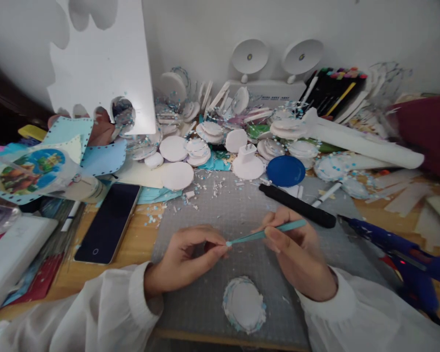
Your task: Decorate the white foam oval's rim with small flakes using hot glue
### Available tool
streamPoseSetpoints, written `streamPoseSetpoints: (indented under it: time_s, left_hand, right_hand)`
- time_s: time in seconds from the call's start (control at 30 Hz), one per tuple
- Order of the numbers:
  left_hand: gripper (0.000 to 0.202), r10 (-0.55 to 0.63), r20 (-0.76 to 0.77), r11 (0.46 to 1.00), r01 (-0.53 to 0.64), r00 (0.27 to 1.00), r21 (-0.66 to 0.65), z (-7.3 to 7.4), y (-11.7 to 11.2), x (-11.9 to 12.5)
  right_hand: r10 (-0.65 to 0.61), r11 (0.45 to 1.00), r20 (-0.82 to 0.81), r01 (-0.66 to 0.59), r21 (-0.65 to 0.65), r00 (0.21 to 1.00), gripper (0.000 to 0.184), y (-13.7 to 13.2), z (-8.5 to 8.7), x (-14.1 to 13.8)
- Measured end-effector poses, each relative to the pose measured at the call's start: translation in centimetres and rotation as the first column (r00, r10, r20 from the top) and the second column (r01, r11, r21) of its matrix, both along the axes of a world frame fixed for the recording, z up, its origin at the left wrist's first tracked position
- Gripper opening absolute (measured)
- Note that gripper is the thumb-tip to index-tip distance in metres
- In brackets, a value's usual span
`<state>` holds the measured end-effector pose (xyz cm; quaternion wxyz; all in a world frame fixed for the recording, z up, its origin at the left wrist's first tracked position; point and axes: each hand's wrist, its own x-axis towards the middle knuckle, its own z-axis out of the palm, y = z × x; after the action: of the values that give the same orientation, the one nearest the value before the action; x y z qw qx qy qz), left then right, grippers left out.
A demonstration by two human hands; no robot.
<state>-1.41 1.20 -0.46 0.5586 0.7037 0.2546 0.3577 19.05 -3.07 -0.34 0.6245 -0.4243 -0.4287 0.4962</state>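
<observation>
Both hands hover over the middle of a grey gridded cutting mat (212, 210), wrists in loose white sleeves coming in from the near edge. The right hand (300, 259) is curled, its thumb and fingers pinching a slim teal tool (266, 233) that slants down to the left. The left hand (190, 254) meets it there, thumb and forefinger pressed together on the tool's tip; whether a small piece lies between them I cannot tell.

Just near the hands, close to the mat's near edge, lies a round white disc (244, 304) with a rough, pale blue beaded rim, flat and untouched.

The mat's middle is bare between hands and disc; white crumbs scatter its far part. A black pen (297, 205) lies slanted just beyond the right hand. A dark blue glue gun (399, 249) lies along the mat's right edge. Left of the mat a dark phone (108, 222) lies flat on the wooden table. Far back, smooth white discs (178, 175) and a glossy blue lid (286, 170) crowd the mat's far edge.
</observation>
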Motion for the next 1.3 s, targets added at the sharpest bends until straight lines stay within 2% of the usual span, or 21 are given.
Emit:
streamPoseSetpoints:
  time_s: [0.07, 0.13, 0.2, 0.27, 0.33, 0.4, 0.43, 0.5, 0.57, 0.63, 0.73, 0.8, 0.87, 0.93, 0.97, 1.1, 1.17, 1.23, 1.3]
  left_hand:
    - [0.013, 0.003, -0.013, 0.999, -0.004, 1.0, -0.033, 0.1, 0.0, 0.1]
    - [0.016, -0.009, -0.026, 0.995, 0.006, 1.0, -0.101, 0.1, 0.0, 0.1]
    - [0.02, -0.045, -0.021, 0.978, 0.04, 0.999, -0.204, 0.2, 0.1, 0.2]
    - [0.027, -0.093, 0.01, 0.944, 0.091, 0.996, -0.319, 0.1, 0.2, 0.1]
    - [0.036, -0.135, 0.066, 0.89, 0.15, 0.989, -0.43, -0.1, 0.3, 0.1]
    - [0.042, -0.131, 0.126, 0.825, 0.178, 0.983, -0.537, -0.4, 0.3, 0.0]
    - [0.044, -0.116, 0.147, 0.797, 0.18, 0.982, -0.577, -0.6, 0.3, 0.0]
    - [0.044, -0.075, 0.163, 0.764, 0.162, 0.984, -0.625, -0.8, 0.3, 0.0]
    - [0.043, -0.041, 0.165, 0.764, 0.137, 0.985, -0.63, -0.8, 0.3, 0.1]
    - [0.042, 0.0, 0.165, 0.772, 0.105, 0.986, -0.626, -0.8, 0.3, 0.2]
    - [0.04, 0.057, 0.156, 0.792, 0.051, 0.986, -0.608, -0.7, 0.3, 0.3]
    - [0.036, 0.078, 0.14, 0.804, 0.021, 0.987, -0.594, -0.6, 0.4, 0.4]
    - [0.03, 0.074, 0.118, 0.815, 0.008, 0.99, -0.579, -0.5, 0.4, 0.3]
    - [0.028, 0.049, 0.094, 0.828, 0.013, 0.994, -0.561, -0.6, 0.5, 0.1]
    - [0.028, 0.033, 0.085, 0.834, 0.019, 0.996, -0.551, -0.6, 0.5, 0.0]
    - [0.031, -0.007, 0.076, 0.862, 0.045, 0.997, -0.505, -0.9, 0.7, -0.2]
    - [0.032, -0.02, 0.08, 0.872, 0.057, 0.997, -0.487, -1.0, 0.7, -0.2]
    - [0.032, -0.038, 0.077, 0.878, 0.07, 0.996, -0.474, -1.1, 0.8, -0.2]
    - [0.032, -0.056, 0.07, 0.883, 0.083, 0.996, -0.463, -1.1, 0.8, -0.2]
  right_hand:
    - [-0.055, 0.997, 0.042, 0.052, 0.06, 0.998, 0.015, 0.1, 0.0, 0.1]
    - [-0.15, 0.977, 0.168, 0.12, 0.175, 0.974, 0.009, 0.0, 0.1, 0.3]
    - [-0.273, 0.927, 0.35, 0.148, 0.345, 0.896, 0.012, -0.2, 0.5, 0.3]
    - [-0.361, 0.85, 0.561, 0.015, 0.527, 0.745, 0.018, -0.6, 1.5, 0.1]
    - [-0.417, 0.741, 0.732, -0.265, 0.617, 0.539, 0.013, -0.9, 2.6, -0.4]
    - [-0.49, 0.624, 0.801, -0.503, 0.598, 0.344, 0.016, -1.2, 3.6, -1.1]
    - [-0.534, 0.582, 0.799, -0.565, 0.585, 0.278, 0.023, -1.2, 3.9, -1.6]
    - [-0.606, 0.551, 0.773, -0.603, 0.577, 0.187, 0.031, -1.2, 4.1, -2.5]
    - [-0.632, 0.573, 0.763, -0.581, 0.578, 0.136, 0.031, -1.1, 3.9, -3.3]
    - [-0.579, 0.639, 0.807, -0.55, 0.538, 0.118, 0.027, -1.2, 3.8, -3.6]
    - [-0.34, 0.792, 0.922, -0.473, 0.386, 0.184, 0.017, -2.4, 4.1, -2.9]
    - [-0.176, 0.881, 0.953, -0.392, 0.264, 0.246, 0.031, -4.2, 4.3, -1.9]
    - [-0.084, 0.937, 0.964, -0.31, 0.163, 0.252, 0.06, -6.6, 3.8, -0.8]
    - [-0.03, 0.968, 0.975, -0.237, 0.083, 0.221, 0.083, -8.7, 2.5, -0.2]
    - [-0.003, 0.979, 0.979, -0.199, 0.044, 0.202, 0.087, -9.5, 1.7, -0.2]
    - [0.012, 0.997, 0.981, -0.081, 0.004, 0.194, 0.067, -10.3, -1.5, -1.2]
    - [-0.026, 0.998, 0.974, -0.048, 0.038, 0.225, 0.062, -9.6, -2.0, -1.9]
    - [-0.077, 0.996, 0.962, -0.018, 0.084, 0.263, 0.065, -9.1, -1.7, -2.0]
    - [-0.173, 0.984, 0.94, 0.089, 0.154, 0.294, 0.059, -9.0, -1.1, -0.9]
